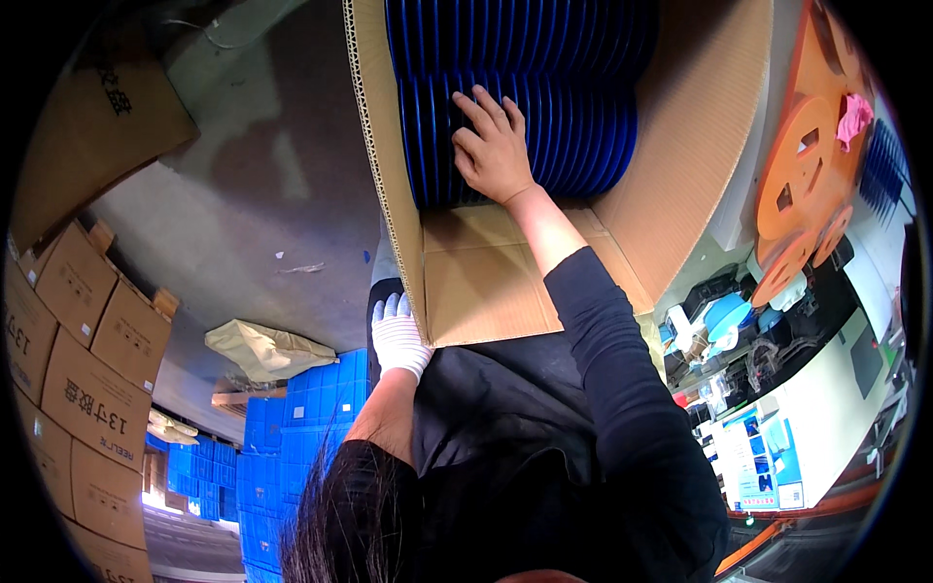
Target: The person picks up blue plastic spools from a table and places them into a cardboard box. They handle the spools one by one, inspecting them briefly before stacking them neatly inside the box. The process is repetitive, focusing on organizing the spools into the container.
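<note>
A large open cardboard box (486, 301) stands in front of me with its opening toward me. Inside it, blue plastic reels (573, 136) are packed on edge in two rows, one beyond the other. My bare right hand (496, 151) reaches in and rests on the rims of the nearer row, fingers spread and holding nothing. At the box's near left corner is my left hand (399, 335), in a striped white glove. Its fingers lie stretched out along the outside of the cardboard wall.
Stacked brown cartons (97, 408) rise at the left, with blue plastic crates (316, 398) nearer me. A crumpled tan sack (267, 350) lies on the grey floor. Large orange discs (802, 170) stand to the right, above a cluttered pale worktable (812, 428).
</note>
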### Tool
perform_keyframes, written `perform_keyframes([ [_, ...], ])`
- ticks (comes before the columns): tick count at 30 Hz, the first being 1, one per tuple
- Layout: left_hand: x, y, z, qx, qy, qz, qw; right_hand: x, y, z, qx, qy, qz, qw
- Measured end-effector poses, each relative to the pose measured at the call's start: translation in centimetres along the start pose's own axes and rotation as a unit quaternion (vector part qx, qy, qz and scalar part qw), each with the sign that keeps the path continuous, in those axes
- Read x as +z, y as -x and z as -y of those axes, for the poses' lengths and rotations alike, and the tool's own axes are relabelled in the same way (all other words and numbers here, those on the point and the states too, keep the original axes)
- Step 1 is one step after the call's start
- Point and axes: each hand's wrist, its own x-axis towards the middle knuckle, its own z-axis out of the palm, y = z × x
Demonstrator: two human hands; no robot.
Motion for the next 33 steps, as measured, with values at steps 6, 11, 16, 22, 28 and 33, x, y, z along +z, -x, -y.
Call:
perform_keyframes([
  [6,0.5,-0.1,-0.1,0.007,-0.004,-0.024,1.0,0.9,-0.2,0.7,0.006,-0.005,0.014,1.0],
  [11,0.5,-0.1,-0.3,0.01,-0.006,-0.023,1.0,1.4,-0.3,1.0,-0.041,-0.019,0.006,0.999],
  [16,-0.1,-0.2,-0.5,0.004,0.0,0.023,1.0,2.1,-0.5,0.4,-0.035,-0.036,0.017,0.999],
  [22,-1.2,-0.2,0.1,0.004,-0.008,0.022,1.0,3.0,-1.6,3.1,0.029,-0.002,0.013,0.999],
  [28,-4.8,-0.6,1.2,0.004,0.077,-0.078,0.994,-2.1,1.7,6.4,0.074,-0.05,0.017,0.996],
  [33,-7.6,0.2,0.3,0.049,0.253,-0.277,0.926,-16.2,7.5,6.4,0.066,0.011,-0.05,0.997],
])
